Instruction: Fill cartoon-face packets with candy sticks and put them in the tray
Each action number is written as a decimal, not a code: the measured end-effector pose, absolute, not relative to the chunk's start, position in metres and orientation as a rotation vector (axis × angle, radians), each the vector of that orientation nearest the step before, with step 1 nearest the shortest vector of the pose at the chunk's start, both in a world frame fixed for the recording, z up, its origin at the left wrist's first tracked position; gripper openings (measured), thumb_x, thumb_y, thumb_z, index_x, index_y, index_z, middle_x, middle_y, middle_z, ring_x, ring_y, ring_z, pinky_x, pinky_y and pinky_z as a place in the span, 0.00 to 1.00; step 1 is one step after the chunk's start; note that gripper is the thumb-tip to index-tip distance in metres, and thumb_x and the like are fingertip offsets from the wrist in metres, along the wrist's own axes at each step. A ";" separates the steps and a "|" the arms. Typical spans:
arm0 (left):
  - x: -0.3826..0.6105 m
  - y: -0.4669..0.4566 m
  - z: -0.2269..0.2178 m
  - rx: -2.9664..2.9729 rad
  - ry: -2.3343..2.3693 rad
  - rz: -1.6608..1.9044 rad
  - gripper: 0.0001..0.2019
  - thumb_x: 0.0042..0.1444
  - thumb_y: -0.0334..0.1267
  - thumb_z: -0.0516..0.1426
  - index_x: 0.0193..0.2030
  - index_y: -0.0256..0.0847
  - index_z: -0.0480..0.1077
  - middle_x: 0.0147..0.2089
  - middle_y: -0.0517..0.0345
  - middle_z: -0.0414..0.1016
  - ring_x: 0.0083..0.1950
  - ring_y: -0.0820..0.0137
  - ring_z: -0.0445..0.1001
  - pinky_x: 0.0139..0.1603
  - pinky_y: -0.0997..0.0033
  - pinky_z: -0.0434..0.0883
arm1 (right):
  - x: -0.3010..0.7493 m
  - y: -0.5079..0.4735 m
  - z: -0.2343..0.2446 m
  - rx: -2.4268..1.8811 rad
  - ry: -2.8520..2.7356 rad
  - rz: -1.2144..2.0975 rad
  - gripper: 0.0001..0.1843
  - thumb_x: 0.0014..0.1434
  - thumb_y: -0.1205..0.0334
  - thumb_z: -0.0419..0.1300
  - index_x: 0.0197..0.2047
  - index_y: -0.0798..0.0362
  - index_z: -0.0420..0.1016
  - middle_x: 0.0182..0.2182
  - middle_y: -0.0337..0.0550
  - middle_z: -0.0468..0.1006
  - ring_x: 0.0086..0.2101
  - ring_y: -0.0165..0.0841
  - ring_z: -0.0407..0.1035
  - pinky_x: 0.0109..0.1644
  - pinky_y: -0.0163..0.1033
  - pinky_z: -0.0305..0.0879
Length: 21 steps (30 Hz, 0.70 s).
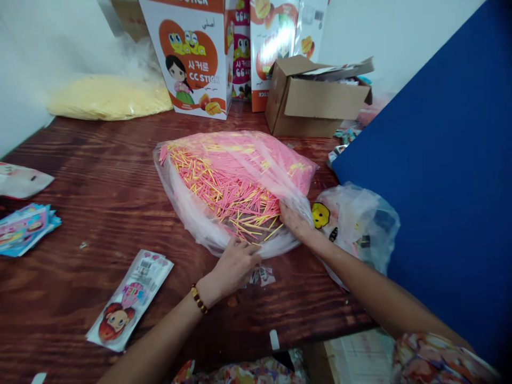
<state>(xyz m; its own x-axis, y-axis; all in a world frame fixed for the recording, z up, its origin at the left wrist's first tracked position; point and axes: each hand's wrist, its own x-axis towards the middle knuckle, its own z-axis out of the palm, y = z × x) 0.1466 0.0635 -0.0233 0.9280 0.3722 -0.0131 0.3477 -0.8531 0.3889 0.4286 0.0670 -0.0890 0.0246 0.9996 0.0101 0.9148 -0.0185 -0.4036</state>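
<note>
A clear plastic bag (182, 205) full of thin pink and yellow sticks (224, 184) lies on the table, its mouth facing me. My left hand (236, 265), with a beaded bracelet at the wrist, has its fingers curled over the front rim of the bag. At the right side of the mouth, my right hand (295, 220) reaches in and grips the plastic, close to the sticks; its fingertips are partly hidden. Loose sticks lie near the rim between both hands. Small printed scraps (264, 276) rest just beside my left hand.
Printed wrapper sleeves (130, 301) lie front left, with blue packets (26, 229) farther left. At the back stand printed cartons (192, 58), an open cardboard box (324, 101) and a bag of pale yellow pieces (110, 98). Another plastic bag (364, 229) sits right, against a blue panel (448, 186).
</note>
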 end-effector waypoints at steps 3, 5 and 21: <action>0.143 0.060 -0.028 2.653 0.539 0.135 0.08 0.66 0.36 0.54 0.38 0.42 0.74 0.55 0.55 0.76 0.50 0.61 0.71 0.54 0.55 0.58 | 0.426 0.056 -0.080 -1.868 -2.110 0.500 0.33 0.65 0.72 0.35 0.72 0.58 0.53 0.71 0.50 0.56 0.71 0.36 0.43 0.74 0.52 0.43; 0.141 0.059 -0.032 2.629 0.542 0.182 0.09 0.66 0.37 0.53 0.39 0.42 0.74 0.56 0.56 0.76 0.51 0.62 0.71 0.54 0.55 0.58 | 0.424 0.051 -0.073 -1.816 -2.167 0.551 0.34 0.65 0.73 0.33 0.73 0.57 0.50 0.71 0.47 0.54 0.71 0.34 0.40 0.75 0.50 0.41; 0.135 0.054 -0.041 2.486 0.605 0.272 0.06 0.64 0.35 0.56 0.36 0.41 0.74 0.51 0.55 0.79 0.51 0.63 0.72 0.53 0.58 0.58 | 0.412 0.087 -0.065 -1.910 -2.129 0.298 0.19 0.70 0.61 0.50 0.60 0.52 0.71 0.58 0.52 0.71 0.55 0.39 0.69 0.61 0.51 0.67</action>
<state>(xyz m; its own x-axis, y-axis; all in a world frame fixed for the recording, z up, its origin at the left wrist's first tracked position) 0.1346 0.0541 -0.0406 0.8776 0.4754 0.0616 0.3616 -0.7409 0.5659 0.4119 0.0873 -0.0651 -0.0979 0.9934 0.0592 0.9390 0.1119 -0.3252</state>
